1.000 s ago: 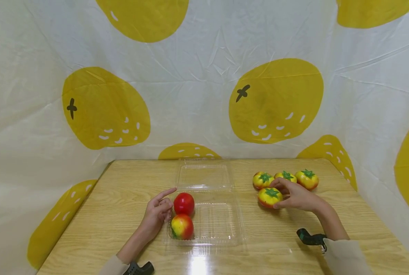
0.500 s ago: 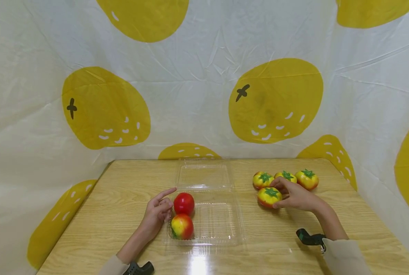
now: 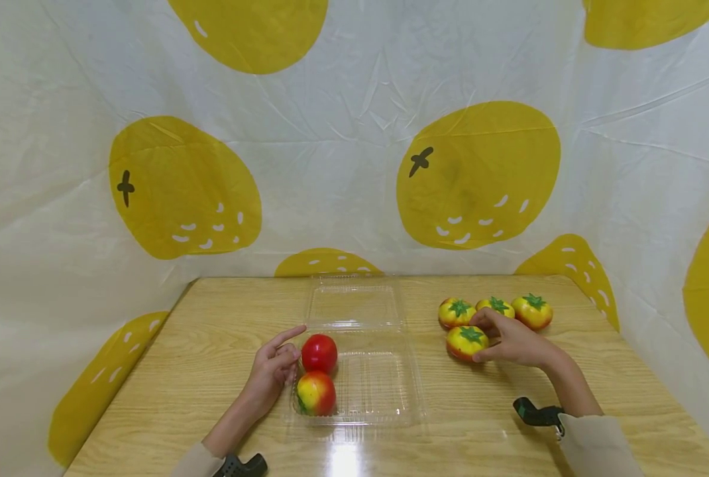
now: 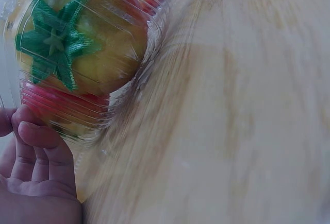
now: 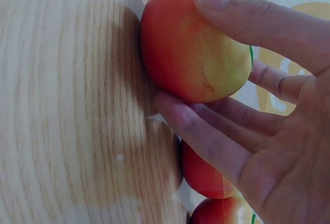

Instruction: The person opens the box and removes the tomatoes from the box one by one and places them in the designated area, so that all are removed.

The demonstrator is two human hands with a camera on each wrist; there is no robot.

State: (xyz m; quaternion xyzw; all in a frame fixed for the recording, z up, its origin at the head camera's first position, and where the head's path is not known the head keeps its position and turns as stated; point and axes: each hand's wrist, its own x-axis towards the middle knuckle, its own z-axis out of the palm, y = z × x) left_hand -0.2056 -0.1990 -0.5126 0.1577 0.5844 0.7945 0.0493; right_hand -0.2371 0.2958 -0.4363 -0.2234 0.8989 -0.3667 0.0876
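In the head view my right hand [image 3: 512, 339] holds a yellow-and-red toy tomato [image 3: 465, 342] with a green leafy top, at the front of a small group. The right wrist view has the thumb and fingers around this tomato [image 5: 191, 44], close to the wood. My left hand [image 3: 269, 371] is at the left side of a clear plastic clamshell container [image 3: 378, 384]. Its thumb and fingers pinch the rim in the left wrist view, while the index finger points out. Inside, along the left side, lie a red tomato [image 3: 319, 353] and a red-yellow one [image 3: 316, 393].
Behind the held tomato stand three more: a left one [image 3: 454, 313], a partly hidden middle one [image 3: 495, 306] and a right one [image 3: 532, 312]. The container's lid [image 3: 354, 305] lies open toward the back of the wooden table [image 3: 223, 324]. A lemon-patterned curtain [image 3: 330, 185] surrounds it.
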